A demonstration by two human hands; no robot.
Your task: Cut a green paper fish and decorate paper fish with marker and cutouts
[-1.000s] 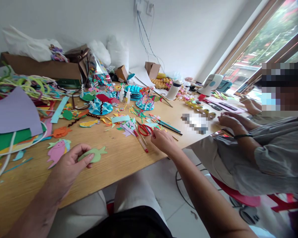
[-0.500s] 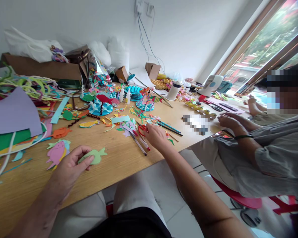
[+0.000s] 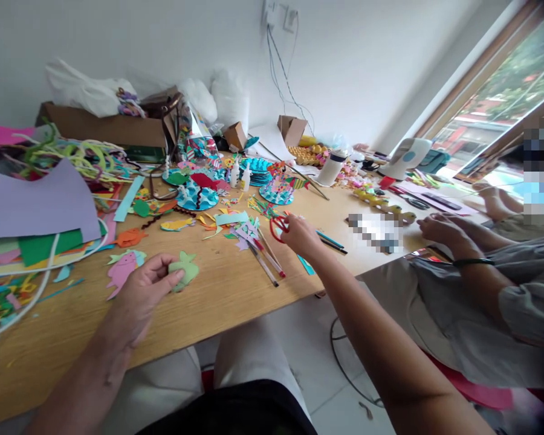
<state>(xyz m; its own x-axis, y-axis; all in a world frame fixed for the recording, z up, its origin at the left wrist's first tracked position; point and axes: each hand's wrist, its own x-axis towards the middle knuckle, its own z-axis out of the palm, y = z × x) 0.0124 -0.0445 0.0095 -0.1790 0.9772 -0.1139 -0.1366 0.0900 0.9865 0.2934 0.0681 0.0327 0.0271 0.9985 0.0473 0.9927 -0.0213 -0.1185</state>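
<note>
My left hand [image 3: 154, 279] pinches a light green paper fish [image 3: 185, 270] between thumb and fingers, low over the wooden table. My right hand [image 3: 301, 232] is closed on the red handles of a pair of scissors [image 3: 278, 228]; the blades are hard to make out among paper scraps. Pens [image 3: 263, 264] lie just left of and below that hand. Left of my left hand is a pink paper fish [image 3: 123, 270], partly covered by the hand. Purple and green paper scraps [image 3: 245, 234] are heaped between the hands.
Blue decorated discs [image 3: 197, 198], glue bottles [image 3: 245, 179] and a white cup [image 3: 332, 169] stand farther back. Purple paper [image 3: 40, 199] and pipe cleaners [image 3: 72, 158] cover the left side. A person's hands [image 3: 446, 231] are at the right, near a blurred-out item [image 3: 375, 232].
The view has shifted, moving the table's contents rightward in the picture. The green fish has turned, its tail now pointing more upward. The scissors' red handles show more clearly in my right hand.
</note>
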